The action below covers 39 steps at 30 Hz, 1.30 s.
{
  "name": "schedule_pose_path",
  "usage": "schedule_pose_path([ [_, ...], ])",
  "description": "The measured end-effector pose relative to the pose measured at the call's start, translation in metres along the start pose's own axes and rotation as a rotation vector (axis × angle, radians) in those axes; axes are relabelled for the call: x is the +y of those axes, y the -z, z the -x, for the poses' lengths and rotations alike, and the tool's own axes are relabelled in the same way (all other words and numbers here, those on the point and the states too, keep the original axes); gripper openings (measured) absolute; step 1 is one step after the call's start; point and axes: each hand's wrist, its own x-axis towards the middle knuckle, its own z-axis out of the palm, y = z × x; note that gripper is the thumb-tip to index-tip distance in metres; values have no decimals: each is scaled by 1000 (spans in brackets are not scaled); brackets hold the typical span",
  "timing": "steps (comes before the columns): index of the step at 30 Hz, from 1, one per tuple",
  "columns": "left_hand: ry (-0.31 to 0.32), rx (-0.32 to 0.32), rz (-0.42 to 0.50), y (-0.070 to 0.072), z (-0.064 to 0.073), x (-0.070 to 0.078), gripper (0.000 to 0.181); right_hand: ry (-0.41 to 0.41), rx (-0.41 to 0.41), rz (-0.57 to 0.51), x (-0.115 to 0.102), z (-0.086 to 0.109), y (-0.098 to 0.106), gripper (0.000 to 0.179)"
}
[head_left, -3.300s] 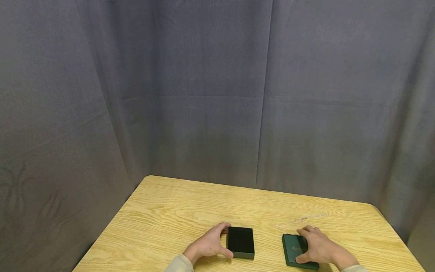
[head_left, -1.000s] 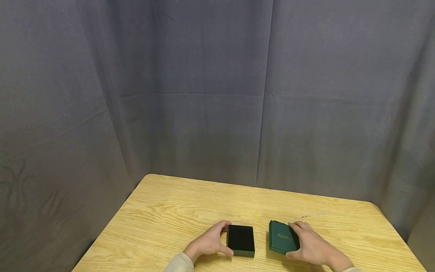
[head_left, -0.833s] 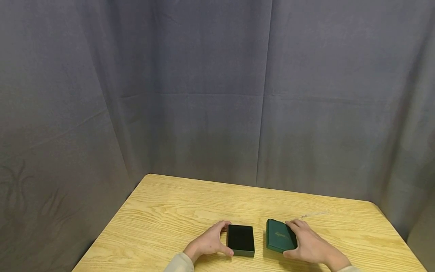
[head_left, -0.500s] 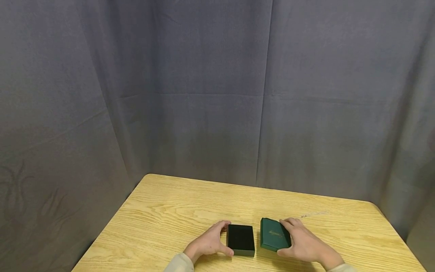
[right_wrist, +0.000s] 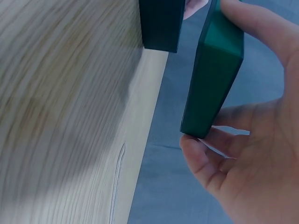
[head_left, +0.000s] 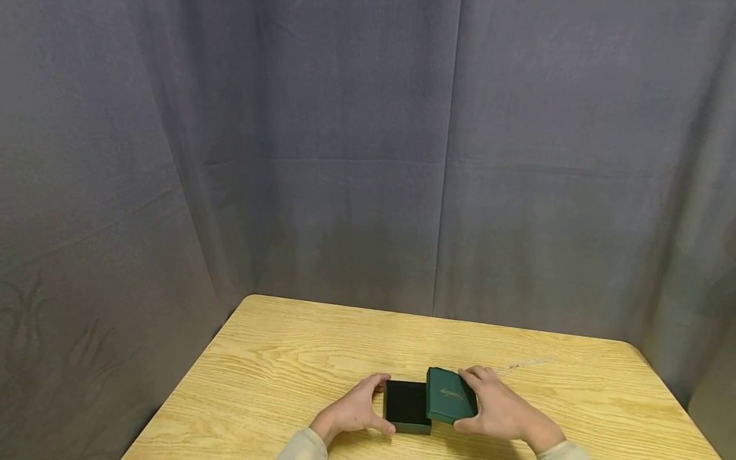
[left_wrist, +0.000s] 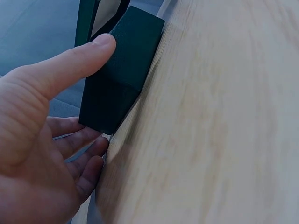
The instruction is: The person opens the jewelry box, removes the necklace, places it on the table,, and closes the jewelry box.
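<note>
A dark green box base (head_left: 407, 409), black inside and without its cover, sits on the table. My left hand (head_left: 352, 409) holds it from the left, thumb on the near side, fingers at the far side. In my right hand (head_left: 499, 407) is the matching green box lid (head_left: 450, 395) with small gold lettering. Thumb and fingers pinch its opposite sides. The lid is raised and tilted, and its left edge overlaps the base's right edge in the head view. The right wrist view shows a gap between the lid (right_wrist: 217, 70) and the base (right_wrist: 162, 25).
A thin silvery chain, like a necklace (head_left: 531, 362), lies on the wood-grain table (head_left: 310, 345) beyond the right hand, partly hidden by it. Grey curtains (head_left: 356, 160) hang behind the table and along its left side.
My right hand has lifted the lid off the table on the right and carried it left to the base's right edge. The left hand and the base have stayed in place.
</note>
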Motion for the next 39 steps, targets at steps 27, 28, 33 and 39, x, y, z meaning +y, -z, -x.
schedule_pose_path([
  [27,-9,-14,-9,2,-1,-1,88,44,-39,-1,-19,-17,-12,97],
  [28,-9,-14,-9,2,-1,-1,88,46,-37,1,-20,-17,-12,97],
  [33,-16,-8,-15,1,-2,-1,89,53,-29,10,-23,-21,-16,97],
  [39,-14,-6,-9,-1,-2,-2,90,46,-38,9,-25,-23,-19,96],
])
